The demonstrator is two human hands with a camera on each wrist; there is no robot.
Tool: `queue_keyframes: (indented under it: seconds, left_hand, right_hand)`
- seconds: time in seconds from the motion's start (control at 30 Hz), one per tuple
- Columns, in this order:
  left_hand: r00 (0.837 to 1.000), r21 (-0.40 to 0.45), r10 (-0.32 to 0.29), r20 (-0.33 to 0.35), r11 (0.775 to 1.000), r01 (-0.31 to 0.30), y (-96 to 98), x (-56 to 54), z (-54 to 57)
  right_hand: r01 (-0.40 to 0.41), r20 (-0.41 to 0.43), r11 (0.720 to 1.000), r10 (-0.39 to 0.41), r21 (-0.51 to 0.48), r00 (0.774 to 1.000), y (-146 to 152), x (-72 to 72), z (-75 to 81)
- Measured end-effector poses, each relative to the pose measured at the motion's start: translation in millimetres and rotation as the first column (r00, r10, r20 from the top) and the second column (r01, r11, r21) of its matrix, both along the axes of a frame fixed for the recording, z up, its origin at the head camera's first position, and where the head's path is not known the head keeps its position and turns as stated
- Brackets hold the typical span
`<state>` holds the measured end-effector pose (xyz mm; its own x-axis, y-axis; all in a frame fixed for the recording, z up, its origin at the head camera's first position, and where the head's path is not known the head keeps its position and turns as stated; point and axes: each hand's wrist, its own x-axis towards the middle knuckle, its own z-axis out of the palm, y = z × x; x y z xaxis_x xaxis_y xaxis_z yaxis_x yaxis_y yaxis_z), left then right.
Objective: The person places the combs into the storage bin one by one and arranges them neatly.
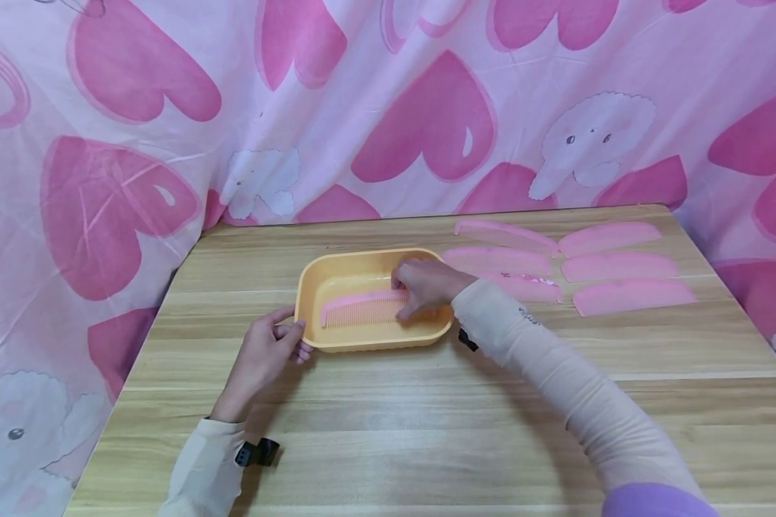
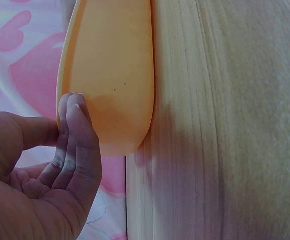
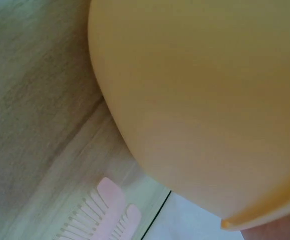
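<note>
A yellow plastic basin [image 1: 375,346] stands on the wooden table. Inside lies a pink comb [image 1: 356,310], its teeth toward the near side. My right hand [image 1: 430,283] reaches into the basin over the comb's right end, with thumb and fingers on either side of it; that end is mostly hidden by the hand. At the basin's left end, my left hand [image 1: 271,348] pinches the rim between thumb and fingers. The left wrist view shows those fingers [image 2: 79,135] against the basin's outer wall. In the right wrist view, the basin wall hides nearly all of the right hand.
Several more pink combs lie right of the basin in two columns, among them a back-row comb [image 1: 611,237] and a front-right comb [image 1: 634,296]. A pink heart-patterned curtain [image 1: 427,122] hangs behind the table [image 1: 388,445] and along its sides.
</note>
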<state>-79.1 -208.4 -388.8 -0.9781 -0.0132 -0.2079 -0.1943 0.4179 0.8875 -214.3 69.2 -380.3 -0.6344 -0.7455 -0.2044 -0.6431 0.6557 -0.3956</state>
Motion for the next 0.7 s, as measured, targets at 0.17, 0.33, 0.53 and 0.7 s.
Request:
queue_keyframes:
  seconds: [0.17, 0.33, 0.53, 0.7]
  left_hand:
    - [1.000, 0.006, -0.003, -0.008, 1.000, 0.003, -0.3, 0.3, -1.3]
    - [1.000, 0.022, -0.011, -0.025, 1.000, 0.011, -0.7, 1.0, -2.5]
    - [1.000, 0.024, -0.013, -0.028, 1.000, 0.014, -0.7, 1.0, -2.4]
    - [0.999, 0.026, -0.013, -0.029, 1.000, 0.014, -0.9, 0.8, -2.8]
  right_hand:
    - [0.002, -0.003, 1.000, -0.002, 0.029, 1.000, -0.8, -0.3, -2.0]
    - [0.004, 0.000, 0.999, -0.004, 0.050, 1.000, -1.0, 0.4, -2.4]
    - [0.004, 0.019, 0.998, -0.005, 0.058, 1.000, -0.4, 1.4, -2.5]
    - [0.005, 0.023, 0.998, -0.007, 0.066, 1.000, -0.8, 3.0, -1.1]
